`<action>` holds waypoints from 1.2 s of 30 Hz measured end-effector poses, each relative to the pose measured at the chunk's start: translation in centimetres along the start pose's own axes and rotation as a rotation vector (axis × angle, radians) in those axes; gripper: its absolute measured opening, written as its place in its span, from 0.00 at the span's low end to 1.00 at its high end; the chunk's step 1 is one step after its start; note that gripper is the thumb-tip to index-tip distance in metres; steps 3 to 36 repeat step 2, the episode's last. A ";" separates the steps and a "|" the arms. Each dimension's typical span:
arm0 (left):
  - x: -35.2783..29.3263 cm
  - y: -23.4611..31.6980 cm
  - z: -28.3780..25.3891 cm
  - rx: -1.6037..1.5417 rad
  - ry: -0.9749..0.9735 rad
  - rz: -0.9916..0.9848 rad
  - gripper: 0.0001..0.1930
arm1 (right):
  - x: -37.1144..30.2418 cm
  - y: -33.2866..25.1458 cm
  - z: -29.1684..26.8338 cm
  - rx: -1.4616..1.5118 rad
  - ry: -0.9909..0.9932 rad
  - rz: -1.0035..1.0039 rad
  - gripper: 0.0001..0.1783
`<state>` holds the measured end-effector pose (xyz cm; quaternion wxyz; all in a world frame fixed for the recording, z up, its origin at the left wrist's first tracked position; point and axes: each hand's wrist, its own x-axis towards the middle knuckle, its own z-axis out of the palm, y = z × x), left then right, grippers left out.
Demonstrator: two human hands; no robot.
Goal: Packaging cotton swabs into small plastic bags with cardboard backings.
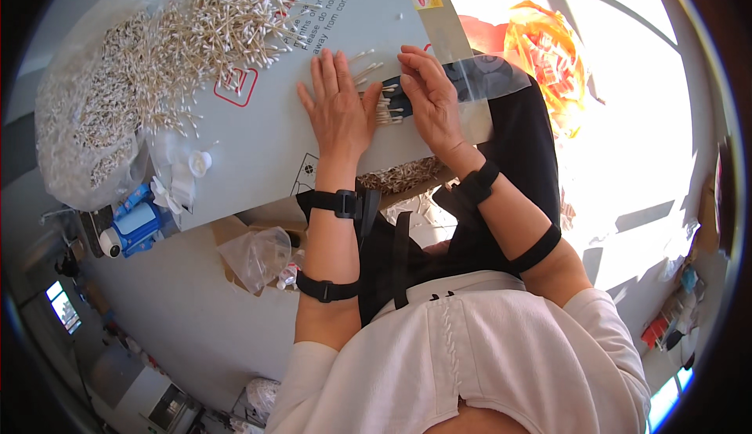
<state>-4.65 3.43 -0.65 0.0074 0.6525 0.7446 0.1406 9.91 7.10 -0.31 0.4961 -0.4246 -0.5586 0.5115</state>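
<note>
My left hand [342, 109] lies flat on the grey printed table top [266, 144], fingers stretched out and its thumb against a small bunch of cotton swabs [385, 110]. Facing it, my right hand [433, 105] is curled around the near end of a clear plastic bag [492, 78], which reaches out over the table's right edge. Its fingers partly cover the bag's mouth. The swabs lie side by side between both hands, their tips toward the bag. A few loose swabs [366, 72] lie just beyond them.
A large heap of cotton swabs [227, 23] spills from a big clear bag [70, 121] at the left. Near it are a small white round item [200, 163] and a blue-and-white bottle [135, 226]. An orange bag [548, 58] with small packs stands right. Below the table is a swab-filled box [403, 174].
</note>
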 end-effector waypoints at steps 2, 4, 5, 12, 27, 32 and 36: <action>0.7 -0.3 0.3 -0.050 0.020 0.015 0.35 | 1.1 -0.2 0.3 -0.017 -0.049 -0.031 0.15; 0.7 -0.3 0.3 -0.050 0.020 0.015 0.35 | 1.1 -0.2 0.3 -0.017 -0.049 -0.031 0.15; 0.7 -0.3 0.3 -0.050 0.020 0.015 0.35 | 1.1 -0.2 0.3 -0.017 -0.049 -0.031 0.15; 0.7 -0.3 0.3 -0.050 0.020 0.015 0.35 | 1.1 -0.2 0.3 -0.017 -0.049 -0.031 0.15; 0.7 -0.3 0.3 -0.050 0.020 0.015 0.35 | 1.1 -0.2 0.3 -0.017 -0.049 -0.031 0.15; 0.7 -0.3 0.3 -0.050 0.020 0.015 0.35 | 1.1 -0.2 0.3 -0.017 -0.049 -0.031 0.15; 0.7 -0.3 0.3 -0.050 0.020 0.015 0.35 | 1.1 -0.2 0.3 -0.017 -0.049 -0.031 0.15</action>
